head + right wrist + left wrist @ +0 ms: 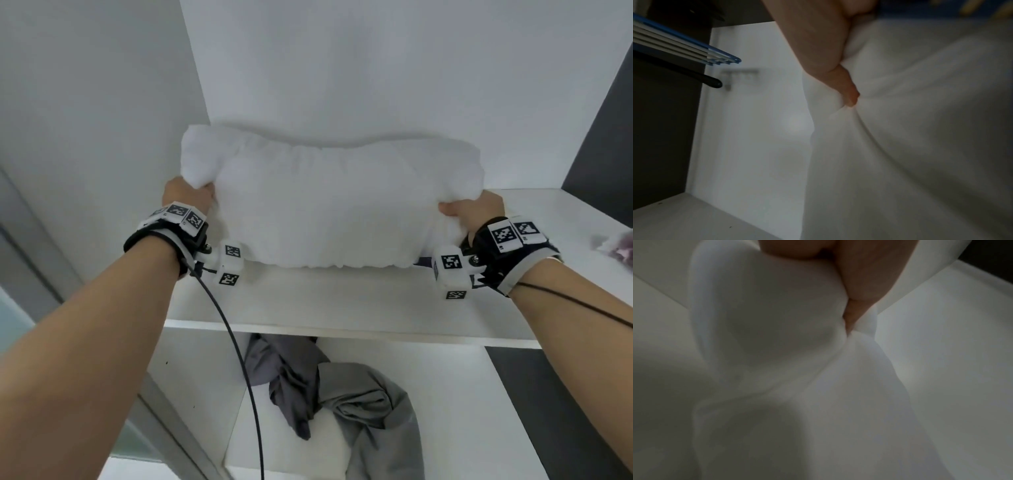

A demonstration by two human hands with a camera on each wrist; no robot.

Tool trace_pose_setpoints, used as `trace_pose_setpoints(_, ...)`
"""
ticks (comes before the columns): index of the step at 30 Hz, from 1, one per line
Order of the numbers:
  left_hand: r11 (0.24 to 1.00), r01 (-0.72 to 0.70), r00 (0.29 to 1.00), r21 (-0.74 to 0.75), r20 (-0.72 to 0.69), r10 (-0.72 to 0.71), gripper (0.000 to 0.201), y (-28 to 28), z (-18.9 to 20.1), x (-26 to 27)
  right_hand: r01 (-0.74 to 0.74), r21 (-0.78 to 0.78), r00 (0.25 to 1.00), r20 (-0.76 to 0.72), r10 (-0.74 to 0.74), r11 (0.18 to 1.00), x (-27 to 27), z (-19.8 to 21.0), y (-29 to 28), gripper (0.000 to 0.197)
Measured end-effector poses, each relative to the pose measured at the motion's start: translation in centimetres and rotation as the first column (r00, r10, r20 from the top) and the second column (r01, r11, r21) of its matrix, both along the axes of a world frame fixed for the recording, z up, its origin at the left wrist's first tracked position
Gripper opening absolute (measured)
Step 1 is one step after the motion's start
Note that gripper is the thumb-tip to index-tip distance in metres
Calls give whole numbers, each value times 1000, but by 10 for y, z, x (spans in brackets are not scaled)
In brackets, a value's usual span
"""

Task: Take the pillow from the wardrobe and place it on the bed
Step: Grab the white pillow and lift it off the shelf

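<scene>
Clearly the taking-out step is in hand: the white pillow (329, 205) is gripped at its two ends by the left hand (186, 197) and right hand (478, 212) over the wardrobe shelf (342, 301), and must next be drawn clear and carried to the bed, which is not seen.

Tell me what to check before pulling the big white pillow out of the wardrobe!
1. Left hand grips the white pillow's left end: ok.
2. Right hand grips its right end: ok.
3. Pillow lifted clear of the wardrobe shelf: cannot tell.
4. Black cable from the left wrist hangs free of the pillow: ok.
5. Grey clothes on the lower shelf lie out of the pillow's way: ok.
6. Bed ready: cannot tell, not in view.
</scene>
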State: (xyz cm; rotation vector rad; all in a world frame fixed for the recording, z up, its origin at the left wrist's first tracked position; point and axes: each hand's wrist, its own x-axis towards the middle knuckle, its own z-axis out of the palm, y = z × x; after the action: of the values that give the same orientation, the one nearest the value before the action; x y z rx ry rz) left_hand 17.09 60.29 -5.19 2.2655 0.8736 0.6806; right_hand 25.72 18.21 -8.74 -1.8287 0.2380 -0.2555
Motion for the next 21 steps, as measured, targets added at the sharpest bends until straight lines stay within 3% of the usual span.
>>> trace_pose_setpoints(3, 997, -77, 994, -4, 72, 77, 20, -19, 10, -39, -32, 95, 998, 61, 26, 995, -14, 2, -7, 50)
trace_pose_setpoints(9, 977, -212, 934, -35, 286, 213, 32, -96, 25, -146, -240, 236, 960, 201, 194, 942, -62, 11, -39, 38)
trace_pose_setpoints(13, 943, -328, 859, -64, 396, 326, 25, -152, 29, -237, -364, 279, 920, 254, 297, 889, -104, 18, -59, 49)
trace_pose_setpoints(15, 924, -372, 828, -90, 418, 374, 11, -172, 32, -285, -427, 298, 895, 274, 352, 854, -130, 26, -58, 51)
trace_pose_setpoints(21, 796, -585, 666, -155, 468, 581, 18, -202, 37, -448, -653, 285, 752, 356, 555, 702, -223, 48, -17, 46)
